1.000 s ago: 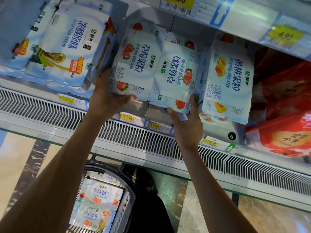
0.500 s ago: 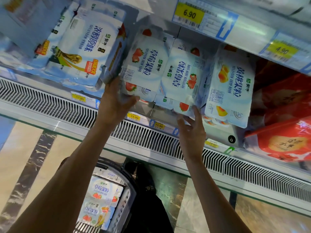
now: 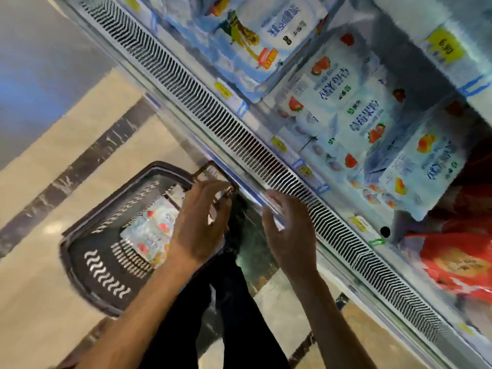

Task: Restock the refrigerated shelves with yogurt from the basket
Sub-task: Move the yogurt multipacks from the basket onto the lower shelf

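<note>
A dark shopping basket stands on the floor at lower left with a strawberry yogurt pack lying in it. My left hand hangs over the basket's right side, fingers loosely bent, holding nothing. My right hand is beside it in front of the cooler's vent grille, fingers relaxed and empty. Two strawberry yogurt packs sit on the refrigerated shelf at upper right, between a plain yogurt pack and a peach yogurt pack. The picture is motion-blurred.
The cooler's slotted vent grille runs diagonally across the view, with yellow price tags along the shelf edge. Red packages fill the shelf at right. My dark trouser legs stand between the basket and the cooler.
Both hands have left the strawberry packs on the shelf and dropped down toward the basket. The view has swung down and tilted.
</note>
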